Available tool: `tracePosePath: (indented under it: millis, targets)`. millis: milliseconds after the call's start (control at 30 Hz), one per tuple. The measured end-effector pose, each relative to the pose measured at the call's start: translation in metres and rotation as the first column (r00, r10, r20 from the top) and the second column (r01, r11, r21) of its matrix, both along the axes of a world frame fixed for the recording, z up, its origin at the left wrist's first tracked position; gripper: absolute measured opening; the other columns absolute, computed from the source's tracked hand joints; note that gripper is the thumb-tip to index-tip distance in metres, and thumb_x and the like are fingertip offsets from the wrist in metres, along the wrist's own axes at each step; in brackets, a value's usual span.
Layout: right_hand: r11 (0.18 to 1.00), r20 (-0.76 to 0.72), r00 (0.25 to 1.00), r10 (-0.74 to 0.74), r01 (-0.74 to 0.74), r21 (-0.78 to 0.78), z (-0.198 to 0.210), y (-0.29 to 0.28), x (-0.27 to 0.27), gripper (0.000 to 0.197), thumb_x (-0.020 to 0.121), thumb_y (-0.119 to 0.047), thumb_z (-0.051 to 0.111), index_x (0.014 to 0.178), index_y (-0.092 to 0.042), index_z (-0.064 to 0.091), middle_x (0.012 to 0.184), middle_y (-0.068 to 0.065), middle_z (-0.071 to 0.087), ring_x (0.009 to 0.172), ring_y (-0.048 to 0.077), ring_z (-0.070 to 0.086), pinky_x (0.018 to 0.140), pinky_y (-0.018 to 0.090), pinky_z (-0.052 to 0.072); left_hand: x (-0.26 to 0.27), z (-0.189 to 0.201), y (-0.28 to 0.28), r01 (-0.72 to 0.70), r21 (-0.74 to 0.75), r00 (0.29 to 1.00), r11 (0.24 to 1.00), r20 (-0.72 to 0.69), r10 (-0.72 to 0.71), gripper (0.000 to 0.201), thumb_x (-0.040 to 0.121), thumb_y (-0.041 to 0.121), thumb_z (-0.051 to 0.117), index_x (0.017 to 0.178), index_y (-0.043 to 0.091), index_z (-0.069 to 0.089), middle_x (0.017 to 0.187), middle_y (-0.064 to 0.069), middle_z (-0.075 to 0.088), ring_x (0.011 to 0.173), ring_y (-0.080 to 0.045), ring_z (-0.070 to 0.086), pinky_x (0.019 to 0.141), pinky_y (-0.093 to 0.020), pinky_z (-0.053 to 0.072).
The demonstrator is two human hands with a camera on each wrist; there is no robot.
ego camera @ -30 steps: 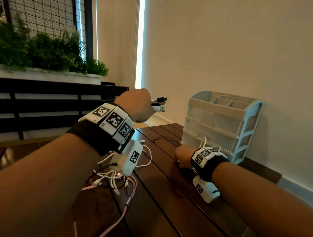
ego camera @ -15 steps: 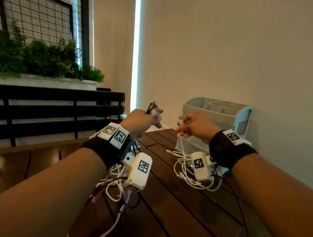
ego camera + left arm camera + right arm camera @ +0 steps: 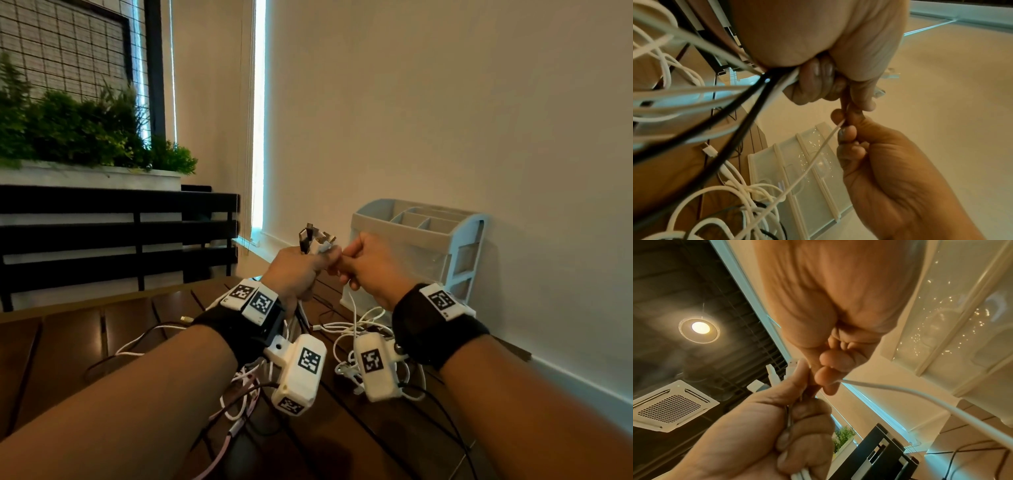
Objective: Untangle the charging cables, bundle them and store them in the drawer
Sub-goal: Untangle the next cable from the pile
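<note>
Both hands are raised above the dark brown slatted wooden worktop [image 3: 178, 346] and meet fingertip to fingertip in front of the pale blue plastic drawer unit [image 3: 442, 246].

Left hand [image 3: 296, 270]: clenched around a bunch of black and white charging cables [image 3: 764, 91]. The plug ends [image 3: 317, 238] of the bunch stick up out of the top of the fist. In the left wrist view the cables leave the underside of the fist and fan downward and to the left, toward the worktop.

Right hand [image 3: 371, 270]: fingers curled, pinching one thin white cable [image 3: 813, 160] between thumb and fingertips. The pinch point is directly against the left hand's thumb and forefinger. From the pinch, this cable runs taut, slanting down to the loose heap of white cables [image 3: 346, 339] on the worktop below the right wrist. In the left wrist view it enters a knot of white loops there.

Cable locations:
- One group is held in the left hand, with the lower lengths trailing to the worktop.
- A second tangle of white, black and pink cables [image 3: 239, 394] lies on the worktop under the left forearm.
- The white heap lies just in front of the drawer unit.

Drawer unit: stands on the far edge of the worktop, against the cream wall [image 3: 445, 120]. It has translucent drawer fronts and an open divided tray on top. The drawers shown are closed.

A white planter of green foliage [image 3: 85, 144] sits on a black slatted rail [image 3: 116, 233] to the left.
</note>
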State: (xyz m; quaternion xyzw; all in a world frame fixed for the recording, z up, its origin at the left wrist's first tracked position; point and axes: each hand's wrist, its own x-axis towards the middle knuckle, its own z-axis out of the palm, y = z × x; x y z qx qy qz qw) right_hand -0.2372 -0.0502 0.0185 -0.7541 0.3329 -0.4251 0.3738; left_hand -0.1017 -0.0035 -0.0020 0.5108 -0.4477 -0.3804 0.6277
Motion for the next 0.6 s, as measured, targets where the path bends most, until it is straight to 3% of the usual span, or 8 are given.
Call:
tracePosePath:
  millis: [133, 200, 300, 400, 500, 533, 600]
  targets:
    - [0.975, -0.058, 0.987, 0.149, -0.137, 0.176, -0.01, 0.008, -0.001, 0.021, 0.089, -0.002, 0.061, 0.099, -0.011, 0.044, 0.075, 0.016, 0.063, 0.045, 0.014, 0.054, 0.037, 0.022, 0.039, 0.0, 0.005, 0.0, -0.026, -0.049, 0.999, 0.998, -0.042, 0.024, 0.027, 0.092, 0.034, 0.062, 0.075, 0.013, 0.063, 0.056, 0.004, 0.046, 0.038, -0.009, 0.034, 0.042, -0.023, 0.024]
    - [0.947, -0.184, 0.95, 0.254, -0.205, 0.246, -0.021, 0.009, -0.005, 0.013, 0.093, -0.002, 0.056, 0.1, -0.007, 0.047, 0.068, 0.01, 0.058, 0.044, 0.014, 0.053, 0.036, 0.021, 0.04, 0.009, 0.013, 0.002, -0.013, -0.097, 0.99, 0.995, -0.144, -0.001, 0.034, 0.097, 0.035, 0.053, 0.069, 0.016, 0.056, 0.06, 0.004, 0.046, 0.038, -0.006, 0.031, 0.036, -0.02, 0.024]
    - [0.944, -0.386, 0.878, 0.284, -0.186, 0.271, -0.036, -0.001, -0.016, 0.005, 0.095, -0.006, 0.053, 0.092, -0.009, 0.052, 0.064, 0.006, 0.058, 0.045, 0.012, 0.054, 0.041, 0.023, 0.044, 0.024, 0.025, 0.013, 0.001, -0.184, 0.964, 0.983, -0.262, -0.05, 0.031, 0.1, 0.038, 0.047, 0.075, 0.019, 0.05, 0.057, 0.005, 0.048, 0.044, -0.005, 0.028, 0.034, -0.017, 0.021]
    - [0.968, -0.457, 0.866, 0.204, -0.109, 0.225, -0.039, -0.014, -0.028, 0.008, 0.096, -0.012, 0.054, 0.088, -0.011, 0.053, 0.07, 0.007, 0.063, 0.045, 0.011, 0.055, 0.042, 0.021, 0.043, 0.046, 0.04, 0.027, -0.044, -0.225, 0.97, 0.973, -0.242, -0.012, 0.033, 0.092, 0.049, 0.055, 0.074, 0.023, 0.046, 0.053, 0.008, 0.039, 0.05, -0.007, 0.026, 0.039, -0.019, 0.018]
    - [0.984, -0.578, 0.801, 0.155, -0.074, 0.162, -0.033, -0.021, -0.038, 0.007, 0.095, -0.012, 0.055, 0.088, -0.012, 0.055, 0.071, 0.003, 0.064, 0.048, 0.013, 0.058, 0.043, 0.021, 0.044, 0.074, 0.047, 0.031, -0.196, -0.164, 0.979, 0.967, -0.092, 0.183, 0.052, 0.058, 0.059, 0.083, 0.082, 0.02, 0.057, 0.069, -0.009, 0.059, 0.061, -0.018, 0.049, 0.047, -0.024, 0.038]
    - [0.987, -0.61, 0.779, 0.146, -0.069, 0.147, -0.031, -0.022, -0.041, 0.006, 0.095, -0.013, 0.055, 0.089, -0.012, 0.055, 0.073, 0.003, 0.065, 0.05, 0.014, 0.06, 0.044, 0.021, 0.044, 0.08, 0.05, 0.033, -0.253, -0.154, 0.966, 0.955, -0.086, 0.242, 0.052, 0.058, 0.057, 0.084, 0.083, 0.018, 0.059, 0.07, -0.01, 0.062, 0.064, -0.022, 0.054, 0.055, -0.031, 0.043]
    - [0.991, -0.641, 0.758, 0.12, -0.052, 0.124, -0.027, -0.025, -0.045, 0.006, 0.096, -0.014, 0.054, 0.091, -0.012, 0.055, 0.079, 0.005, 0.068, 0.053, 0.014, 0.062, 0.045, 0.022, 0.045, 0.091, 0.058, 0.038, -0.315, -0.175, 0.945, 0.933, -0.146, 0.291, 0.037, 0.075, 0.051, 0.074, 0.08, 0.019, 0.056, 0.056, -0.001, 0.054, 0.058, -0.018, 0.053, 0.064, -0.036, 0.048]
